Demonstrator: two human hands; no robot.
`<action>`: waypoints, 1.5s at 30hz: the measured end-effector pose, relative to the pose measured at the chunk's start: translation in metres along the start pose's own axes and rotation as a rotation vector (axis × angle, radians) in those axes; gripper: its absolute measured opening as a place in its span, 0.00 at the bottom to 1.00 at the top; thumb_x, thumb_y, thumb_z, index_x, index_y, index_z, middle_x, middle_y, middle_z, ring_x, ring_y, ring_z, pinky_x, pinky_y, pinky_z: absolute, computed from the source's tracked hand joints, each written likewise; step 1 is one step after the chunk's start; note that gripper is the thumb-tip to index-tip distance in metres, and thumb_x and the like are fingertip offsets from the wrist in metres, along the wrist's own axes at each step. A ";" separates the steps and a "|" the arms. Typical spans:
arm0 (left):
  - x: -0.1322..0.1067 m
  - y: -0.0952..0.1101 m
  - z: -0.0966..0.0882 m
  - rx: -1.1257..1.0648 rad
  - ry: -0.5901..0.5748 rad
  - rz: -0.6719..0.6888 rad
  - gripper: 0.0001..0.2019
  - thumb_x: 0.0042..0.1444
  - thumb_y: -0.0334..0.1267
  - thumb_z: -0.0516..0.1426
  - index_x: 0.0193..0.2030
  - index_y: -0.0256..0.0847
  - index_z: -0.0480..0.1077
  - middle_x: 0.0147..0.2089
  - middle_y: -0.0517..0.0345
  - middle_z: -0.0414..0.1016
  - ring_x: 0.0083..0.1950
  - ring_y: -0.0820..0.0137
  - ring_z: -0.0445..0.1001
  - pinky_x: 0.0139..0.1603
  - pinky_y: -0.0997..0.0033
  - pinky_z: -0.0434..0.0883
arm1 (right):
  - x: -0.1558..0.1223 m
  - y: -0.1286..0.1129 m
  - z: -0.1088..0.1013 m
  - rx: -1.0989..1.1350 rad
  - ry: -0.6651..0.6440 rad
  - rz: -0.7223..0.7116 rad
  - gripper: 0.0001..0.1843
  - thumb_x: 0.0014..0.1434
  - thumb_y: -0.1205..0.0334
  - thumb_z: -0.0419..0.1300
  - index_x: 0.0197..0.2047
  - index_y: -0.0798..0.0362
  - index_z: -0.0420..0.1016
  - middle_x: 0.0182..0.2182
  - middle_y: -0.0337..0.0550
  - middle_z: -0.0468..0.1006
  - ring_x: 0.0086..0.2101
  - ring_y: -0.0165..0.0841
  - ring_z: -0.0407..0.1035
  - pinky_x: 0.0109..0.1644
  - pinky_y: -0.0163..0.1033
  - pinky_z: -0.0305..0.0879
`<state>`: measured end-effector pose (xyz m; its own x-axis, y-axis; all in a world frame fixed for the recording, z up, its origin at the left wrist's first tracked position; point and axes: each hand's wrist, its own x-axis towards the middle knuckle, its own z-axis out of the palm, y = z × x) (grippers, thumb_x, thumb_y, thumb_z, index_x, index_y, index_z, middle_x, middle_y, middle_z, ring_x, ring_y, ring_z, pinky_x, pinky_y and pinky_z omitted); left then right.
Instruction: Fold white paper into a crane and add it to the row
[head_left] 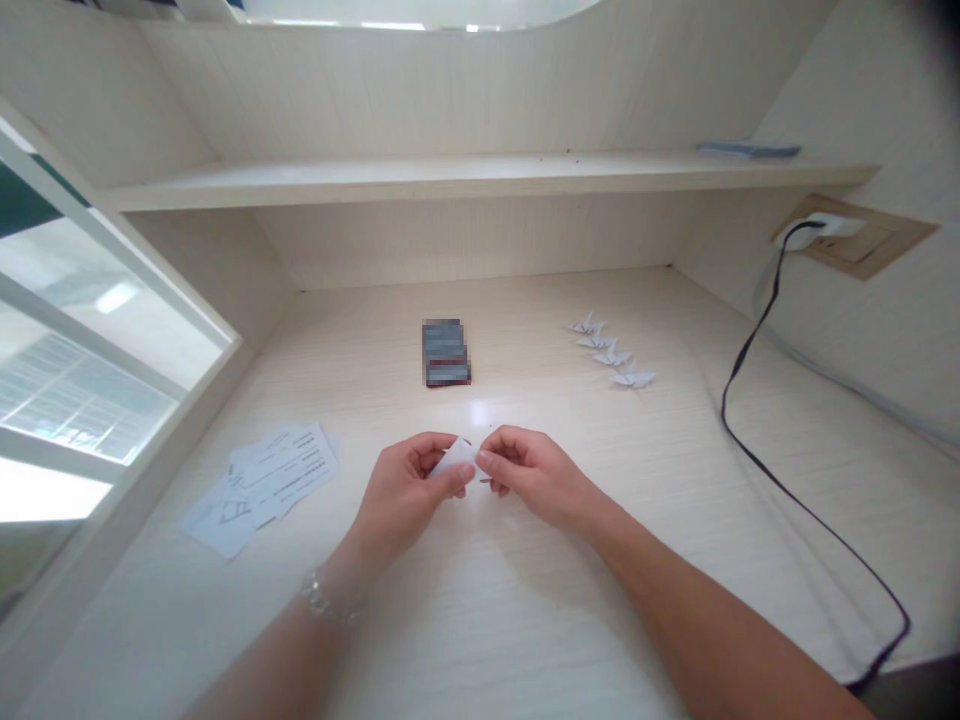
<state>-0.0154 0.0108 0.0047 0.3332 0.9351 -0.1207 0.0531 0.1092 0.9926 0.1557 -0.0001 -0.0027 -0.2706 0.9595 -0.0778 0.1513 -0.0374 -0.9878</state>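
Note:
A small folded piece of white paper [454, 456] is held just above the desk, in the middle of the view. My left hand [412, 480] pinches it between thumb and fingers from the left. At its right edge, my right hand [529, 465] closes thumb and forefinger on the paper's corner. Several folded white paper cranes [611, 357] stand in a slanting row on the desk, beyond my right hand. To the left of my left hand lie several overlapping white paper sheets [281, 470] with printed lines and a drawing.
A dark phone-sized object [445, 352], blurred out, lies beyond my hands. A black cable [787, 490] runs from a wall socket [862, 235] down the right side. A shelf [480, 183] crosses above the desk's back, with a flat bluish item [750, 150] on it.

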 end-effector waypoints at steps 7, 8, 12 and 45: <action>0.002 -0.001 -0.003 -0.115 -0.124 -0.087 0.14 0.50 0.38 0.59 0.43 0.33 0.70 0.31 0.52 0.76 0.30 0.71 0.73 0.34 0.71 0.70 | 0.002 0.003 0.003 0.116 0.028 0.050 0.10 0.54 0.58 0.56 0.28 0.56 0.66 0.20 0.36 0.68 0.21 0.25 0.63 0.25 0.32 0.59; 0.002 -0.002 -0.004 -0.132 -0.130 -0.097 0.14 0.51 0.38 0.58 0.43 0.33 0.70 0.32 0.51 0.76 0.31 0.71 0.73 0.36 0.69 0.70 | 0.002 0.003 0.003 0.117 0.025 0.053 0.10 0.54 0.58 0.56 0.28 0.56 0.66 0.20 0.36 0.68 0.21 0.25 0.63 0.25 0.32 0.59; 0.002 -0.005 -0.005 -0.096 -0.112 -0.116 0.12 0.50 0.40 0.58 0.37 0.34 0.71 0.31 0.52 0.75 0.31 0.70 0.73 0.34 0.71 0.69 | 0.001 0.002 0.004 0.099 0.020 0.048 0.10 0.54 0.58 0.56 0.28 0.56 0.67 0.20 0.36 0.68 0.21 0.25 0.62 0.26 0.32 0.58; -0.003 -0.001 -0.002 0.242 -0.189 0.018 0.13 0.52 0.44 0.56 0.27 0.36 0.72 0.24 0.55 0.74 0.26 0.72 0.70 0.29 0.74 0.64 | 0.002 0.001 0.008 0.114 0.003 0.013 0.06 0.52 0.62 0.55 0.27 0.54 0.68 0.22 0.35 0.67 0.24 0.26 0.60 0.28 0.32 0.56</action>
<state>-0.0186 0.0082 0.0042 0.5040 0.8545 -0.1255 0.2604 -0.0119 0.9654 0.1481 -0.0007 -0.0048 -0.2666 0.9596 -0.0904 0.0455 -0.0812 -0.9957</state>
